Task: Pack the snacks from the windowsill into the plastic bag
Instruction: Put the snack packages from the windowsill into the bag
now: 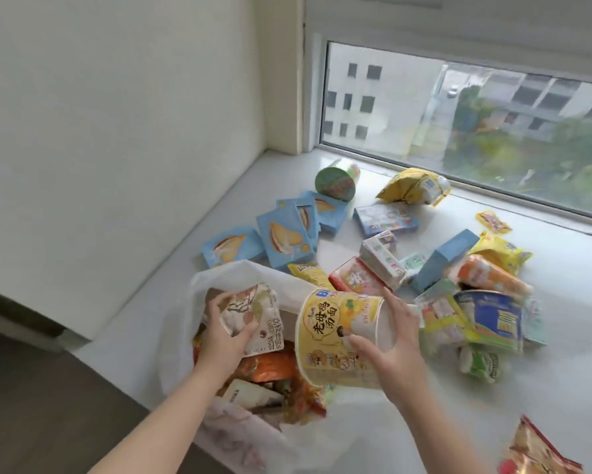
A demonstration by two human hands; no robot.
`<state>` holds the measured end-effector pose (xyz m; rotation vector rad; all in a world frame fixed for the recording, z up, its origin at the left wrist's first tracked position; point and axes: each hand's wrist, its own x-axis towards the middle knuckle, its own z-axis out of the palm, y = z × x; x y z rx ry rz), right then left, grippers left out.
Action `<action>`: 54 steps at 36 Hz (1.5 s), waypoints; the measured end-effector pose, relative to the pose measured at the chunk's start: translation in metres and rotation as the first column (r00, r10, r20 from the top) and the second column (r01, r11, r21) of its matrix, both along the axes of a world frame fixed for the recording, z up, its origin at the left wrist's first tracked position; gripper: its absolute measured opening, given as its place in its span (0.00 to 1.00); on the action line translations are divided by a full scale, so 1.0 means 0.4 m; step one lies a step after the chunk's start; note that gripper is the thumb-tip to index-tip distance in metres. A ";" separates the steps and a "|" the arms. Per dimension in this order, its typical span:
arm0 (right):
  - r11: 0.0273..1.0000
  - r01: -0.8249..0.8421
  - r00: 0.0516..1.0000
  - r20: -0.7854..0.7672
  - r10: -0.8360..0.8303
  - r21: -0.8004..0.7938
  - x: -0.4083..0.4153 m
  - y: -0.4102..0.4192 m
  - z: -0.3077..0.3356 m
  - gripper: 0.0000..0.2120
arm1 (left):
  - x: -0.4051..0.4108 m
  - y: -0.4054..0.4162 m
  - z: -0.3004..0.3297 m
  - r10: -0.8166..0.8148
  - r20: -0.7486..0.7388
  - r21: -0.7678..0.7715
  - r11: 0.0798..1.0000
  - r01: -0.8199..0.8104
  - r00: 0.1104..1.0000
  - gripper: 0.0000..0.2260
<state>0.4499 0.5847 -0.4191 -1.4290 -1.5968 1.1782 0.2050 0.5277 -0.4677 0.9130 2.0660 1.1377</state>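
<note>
Noodle cup (339,336) lay tilted at lower centre, gripped by right hand (390,340), rim pointing down-left toward plastic bag (198,289) just beside it. Left hand (224,331) pinched packet (253,316) over bag mouth.

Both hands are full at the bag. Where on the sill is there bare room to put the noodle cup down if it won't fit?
Bare windowsill lies in front of the right hand, between the plastic bag and the red packet. A second strip runs along the wall, left of the blue boxes. It is crowded right of the noodle cup.
</note>
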 end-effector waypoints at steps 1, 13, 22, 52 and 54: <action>1.000 -0.017 1.000 0.006 0.017 -0.006 -0.013 -0.013 -0.005 0.44 | -0.011 -0.018 -0.012 -0.010 0.013 -0.023 1.000 0.010 1.000 0.28; 0.924 -0.379 0.885 0.273 0.377 -0.049 -0.078 -0.070 -0.036 0.42 | -0.130 -0.059 -0.138 -0.305 0.130 -0.414 0.848 0.331 0.943 0.34; 0.891 -0.416 0.729 0.519 0.447 -0.183 -0.145 -0.040 -0.048 0.45 | -0.151 0.090 -0.131 -0.464 -0.011 -0.491 0.774 0.399 0.886 0.31; 0.960 -0.265 0.582 0.778 0.235 -0.092 -0.266 0.006 -0.142 0.34 | -0.086 0.115 -0.057 -0.583 -0.629 -0.370 0.806 0.462 0.514 0.19; 0.985 -0.173 0.676 0.730 0.101 0.024 -0.243 -0.008 -0.133 0.36 | -0.046 0.139 -0.024 -0.561 -0.649 -0.278 0.804 0.527 0.514 0.18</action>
